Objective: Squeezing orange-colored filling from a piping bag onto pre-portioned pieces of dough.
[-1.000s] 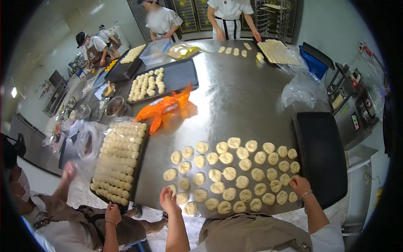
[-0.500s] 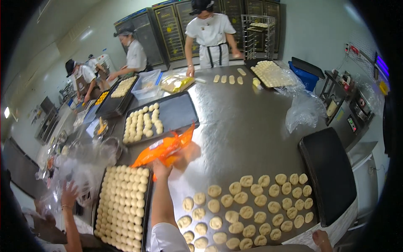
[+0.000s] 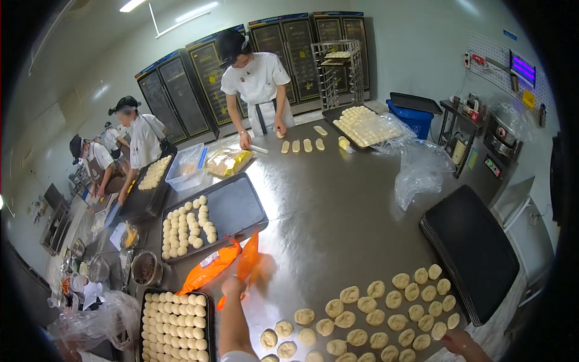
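Observation:
My left hand point(image 3: 231, 286) is closed around the narrow end of an orange piping bag point(image 3: 248, 256) above the steel table. Another orange piping bag point(image 3: 208, 266), with a white label, lies right beside it, at the edge of a tray of dough balls point(image 3: 175, 323). At the lower right, my right hand point(image 3: 459, 342) is by the table's near edge, close to the flattened dough rounds point(image 3: 397, 322). Its fingers look loosely apart and I see nothing in them. Several of the rounds have a dent in the middle.
A half-filled tray of dough balls point(image 3: 238, 208) lies beyond the bags. Stacked black trays point(image 3: 473, 253) stand at the right, plastic sheeting point(image 3: 422, 175) behind them. A metal bowl point(image 3: 146, 269) and clear plastic point(image 3: 99, 323) are at left. Across the table a co-worker point(image 3: 256, 84) handles dough strips point(image 3: 296, 146).
The view has shifted. The orange bags, bunched together before, now show as two, one drawn apart in my left hand. A neighbour's hand at the lower left has gone from view. The far co-worker leans over the dough.

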The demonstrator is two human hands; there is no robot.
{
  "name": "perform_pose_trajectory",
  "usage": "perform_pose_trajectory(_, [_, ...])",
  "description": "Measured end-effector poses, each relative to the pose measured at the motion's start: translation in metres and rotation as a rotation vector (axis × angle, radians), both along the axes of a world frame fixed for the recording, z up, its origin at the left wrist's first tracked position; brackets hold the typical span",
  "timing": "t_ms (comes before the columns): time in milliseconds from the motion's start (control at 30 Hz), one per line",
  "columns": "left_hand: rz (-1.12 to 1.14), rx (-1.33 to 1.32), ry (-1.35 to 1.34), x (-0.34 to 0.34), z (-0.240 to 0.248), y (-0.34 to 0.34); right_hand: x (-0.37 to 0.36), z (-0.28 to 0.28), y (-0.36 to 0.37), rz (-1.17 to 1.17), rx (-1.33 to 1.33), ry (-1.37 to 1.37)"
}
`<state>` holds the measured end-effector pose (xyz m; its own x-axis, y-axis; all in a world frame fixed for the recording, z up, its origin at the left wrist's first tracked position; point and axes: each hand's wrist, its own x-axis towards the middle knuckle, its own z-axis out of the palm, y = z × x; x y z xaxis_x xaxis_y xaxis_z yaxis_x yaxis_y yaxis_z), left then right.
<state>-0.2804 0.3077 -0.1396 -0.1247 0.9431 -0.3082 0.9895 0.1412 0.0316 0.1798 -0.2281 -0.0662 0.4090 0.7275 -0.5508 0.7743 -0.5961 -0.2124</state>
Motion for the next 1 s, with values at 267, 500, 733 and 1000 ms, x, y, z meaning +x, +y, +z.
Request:
perform_pose_trajectory(267, [0.331, 0.085, -1.653, 0.054, 0.129, -0.076, -0.073, 0.053, 0.175, 0.499, 0.469, 0.411])
perform_pose_trajectory(500, [0.418, 0.016, -2.060, 0.145, 0.224, -0.210, -0.128, 0.116, 0.274, 0.529, 0.864, 0.975])
perform_pose_trajectory(733, [0.440, 0.042, -2.008, 0.211, 0.221, -0.276, -0.135, 0.109, 0.250, 0.525, 0.615, 1.335])
perform_pose_trajectory(1000, [-0.197, -0.255, -1.542, 0.321, 0.230, -0.306, -0.035, 0.087, 0.173, 0.072, 0.470, 1.260])
